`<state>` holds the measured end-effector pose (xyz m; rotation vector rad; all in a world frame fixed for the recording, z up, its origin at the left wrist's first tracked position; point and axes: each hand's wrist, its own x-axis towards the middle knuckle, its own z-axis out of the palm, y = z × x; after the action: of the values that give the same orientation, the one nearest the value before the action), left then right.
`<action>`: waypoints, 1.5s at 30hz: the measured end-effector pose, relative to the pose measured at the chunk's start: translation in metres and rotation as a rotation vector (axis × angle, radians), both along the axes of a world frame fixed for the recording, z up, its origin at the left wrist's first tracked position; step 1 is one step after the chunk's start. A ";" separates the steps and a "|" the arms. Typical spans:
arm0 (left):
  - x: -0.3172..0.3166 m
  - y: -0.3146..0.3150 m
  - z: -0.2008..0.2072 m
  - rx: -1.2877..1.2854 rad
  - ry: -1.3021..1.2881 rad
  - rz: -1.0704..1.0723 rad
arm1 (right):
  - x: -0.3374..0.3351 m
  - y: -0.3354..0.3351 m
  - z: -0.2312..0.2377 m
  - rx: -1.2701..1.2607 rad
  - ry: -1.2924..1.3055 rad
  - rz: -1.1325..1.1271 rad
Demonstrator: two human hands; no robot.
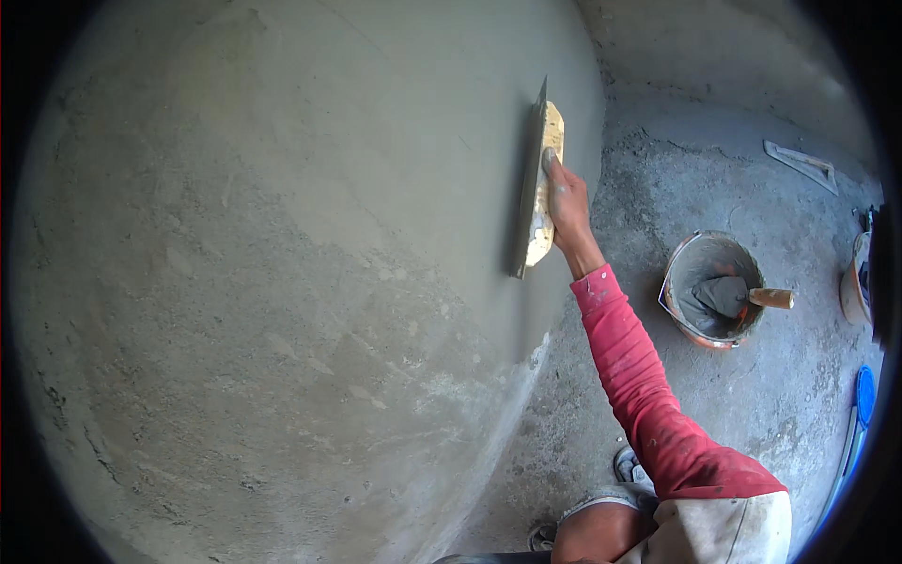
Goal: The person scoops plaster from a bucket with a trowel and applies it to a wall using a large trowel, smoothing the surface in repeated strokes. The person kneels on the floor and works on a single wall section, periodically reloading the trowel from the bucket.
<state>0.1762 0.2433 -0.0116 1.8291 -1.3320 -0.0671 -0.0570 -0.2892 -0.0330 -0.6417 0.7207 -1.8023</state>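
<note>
My right hand [569, 202] is closed round the pale wooden handle of a plastering trowel [542, 202], with the thumb lying along the handle. The trowel's long thin metal blade stands on edge close to the grey wall [310, 226]; I cannot tell whether its whole face touches. Around the blade the wall surface is smooth and damp-looking, while lower and to the left it is rougher and patchy. A red sleeve [639, 376] covers my right arm. My left hand is out of the picture.
Right of my arm, a bucket [669, 291] stands on the rough concrete floor [648, 188], holding grey mortar and a pointing trowel [772, 298] with a wooden handle. Beyond lies a pale flat frame-like tool [800, 166]. Another bucket [853, 287] and a blue object [865, 393] are at the right edge.
</note>
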 end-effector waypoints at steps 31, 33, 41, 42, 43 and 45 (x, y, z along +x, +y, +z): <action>0.020 0.008 -0.016 -0.083 -0.175 -0.034 | 0.055 0.070 0.272 -1.000 0.991 -0.476; 0.031 0.015 -0.028 -0.003 -0.037 -0.045 | 0.038 0.067 0.277 -1.156 0.912 -0.435; 0.010 -0.004 0.006 0.149 0.013 0.073 | -0.030 -0.027 0.426 -1.132 1.050 -0.601; 0.009 -0.009 0.006 0.120 0.001 0.066 | -0.025 -0.034 0.425 -1.268 1.088 -0.637; 0.008 -0.015 0.006 0.095 -0.012 0.056 | -0.023 -0.040 0.413 -1.246 1.095 -0.619; 0.005 -0.025 0.004 0.057 -0.036 0.031 | -0.023 -0.049 0.379 -1.154 1.279 -0.664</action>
<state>0.1813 0.2179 -0.0076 1.9058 -1.3388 -0.0564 -0.0798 -0.3379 0.3464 -2.7177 0.6210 -2.1917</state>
